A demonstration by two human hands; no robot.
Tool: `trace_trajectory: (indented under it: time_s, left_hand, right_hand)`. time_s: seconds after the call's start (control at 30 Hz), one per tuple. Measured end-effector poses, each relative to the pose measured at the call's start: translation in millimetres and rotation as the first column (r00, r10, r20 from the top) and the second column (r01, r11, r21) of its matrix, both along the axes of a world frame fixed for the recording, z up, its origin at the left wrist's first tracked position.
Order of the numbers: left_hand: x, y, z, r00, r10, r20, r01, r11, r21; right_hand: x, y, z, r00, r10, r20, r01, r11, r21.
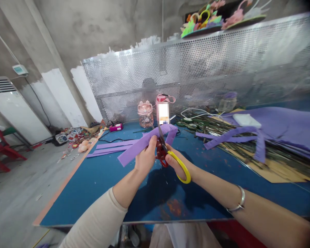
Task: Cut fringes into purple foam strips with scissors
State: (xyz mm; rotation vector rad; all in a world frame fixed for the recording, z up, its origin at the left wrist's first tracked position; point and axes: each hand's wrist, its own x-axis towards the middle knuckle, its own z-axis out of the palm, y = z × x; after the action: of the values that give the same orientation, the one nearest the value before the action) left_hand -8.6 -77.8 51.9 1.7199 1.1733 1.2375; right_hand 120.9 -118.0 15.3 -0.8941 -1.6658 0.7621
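In the middle of the head view, my left hand [146, 155] pinches a flat purple strip [134, 150] between thumb and fingers. The strip runs up past the thumb and bends down on the far right side. My right hand [176, 163] is closed around scissors [185, 172] with a yellow handle loop and a red one. Their dark blades are parted and point up, close to the strip beside my left thumb. Whether the blades touch the strip I cannot tell. Several more purple strips [111, 147] lie on the table to the left of my hands.
On the blue table [98, 193] stand a pink clear bottle [145, 115] and a pink cup [160, 100]. Dark thin stems [222, 137], a purple sheet [286, 120] and a white device [246, 120] with a cable lie at right. A perforated metal panel [196, 69] rises behind.
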Motion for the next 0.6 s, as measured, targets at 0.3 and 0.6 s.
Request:
trace_trajectory:
  time_s: [0.3, 0.6]
  left_hand:
    - [-0.5, 7.2, -8.2, 0.999, 0.004, -0.05, -0.001, 0.997, 0.076]
    - [1.3, 4.7, -4.8, 1.0, -0.012, 0.013, 0.012, 0.999, 0.034]
  right_hand:
    - [0.9, -1.4, -0.7, 0.981, -0.178, 0.08, 0.18, 0.983, -0.019]
    - [-4.9, -4.3, -1.9, 0.976, -0.215, -0.023, 0.212, 0.972, -0.097]
